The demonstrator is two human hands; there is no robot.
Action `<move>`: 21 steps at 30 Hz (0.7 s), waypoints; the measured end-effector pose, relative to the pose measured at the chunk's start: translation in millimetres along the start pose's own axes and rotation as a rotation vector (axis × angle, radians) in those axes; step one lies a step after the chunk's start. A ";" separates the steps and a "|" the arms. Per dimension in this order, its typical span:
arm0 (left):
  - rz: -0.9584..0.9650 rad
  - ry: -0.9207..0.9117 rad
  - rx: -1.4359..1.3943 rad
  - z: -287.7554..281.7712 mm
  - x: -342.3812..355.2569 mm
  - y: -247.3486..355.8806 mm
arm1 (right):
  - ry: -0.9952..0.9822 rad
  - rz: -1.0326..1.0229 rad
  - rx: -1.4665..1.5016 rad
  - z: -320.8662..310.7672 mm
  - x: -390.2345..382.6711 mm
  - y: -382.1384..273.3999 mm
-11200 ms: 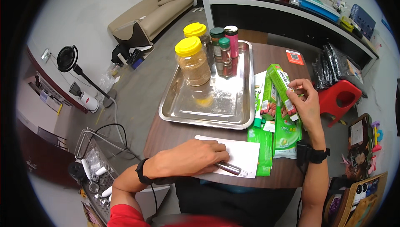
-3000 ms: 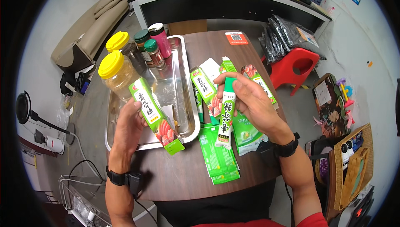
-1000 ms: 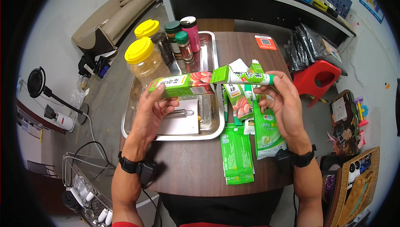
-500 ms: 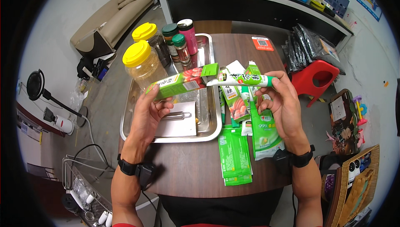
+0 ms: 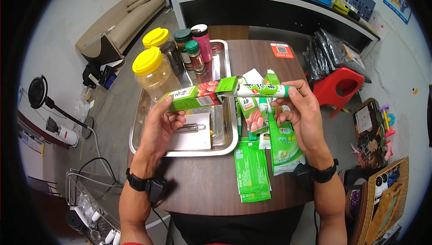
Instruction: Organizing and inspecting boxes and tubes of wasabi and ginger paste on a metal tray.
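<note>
My left hand grips a slim green carton with red pictures on it, held level above the tray. Its flap is raised at the right end. Between the thumb and fingers of my right hand is the green cap end of a white-and-green squeeze tube. The tube's flat end meets the carton's open end and appears partly inside it; the flap hides just how far. Below the tube, another green carton lies among green packets.
A metal tray holds yellow-lidded jars, green-capped bottles, a pink bottle and a white card with a metal utensil on it. Green wipe packs lie at the table's front. A red stool stands right.
The tube has shifted left, and its flat end has gone from beside the carton's flap to the carton's mouth. Less of the tube shows. Both hands keep their holds.
</note>
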State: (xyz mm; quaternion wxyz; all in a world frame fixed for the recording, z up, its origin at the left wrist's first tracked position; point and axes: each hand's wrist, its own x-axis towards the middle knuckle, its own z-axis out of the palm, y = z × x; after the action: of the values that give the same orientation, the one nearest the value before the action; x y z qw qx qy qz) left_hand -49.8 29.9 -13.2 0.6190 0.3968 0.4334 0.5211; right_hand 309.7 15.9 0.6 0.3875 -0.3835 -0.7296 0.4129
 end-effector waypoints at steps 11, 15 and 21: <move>0.014 -0.023 0.002 2.2 0.3 -2.0 | 0.013 -0.012 -0.001 -2.8 -4.1 1.2; 0.026 -0.017 0.016 5.8 -2.3 1.8 | 0.008 -0.027 -0.003 -2.2 -9.4 4.0; 0.114 0.006 0.129 14.6 -4.7 0.2 | -0.003 -0.039 -0.020 0.6 -9.7 3.0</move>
State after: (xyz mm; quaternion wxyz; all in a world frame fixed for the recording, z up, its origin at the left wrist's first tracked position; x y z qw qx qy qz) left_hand -36.4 24.7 -7.9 0.5603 0.4582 0.4445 0.5278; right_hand 313.8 8.3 -4.7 0.3907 -0.3724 -0.7416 0.3984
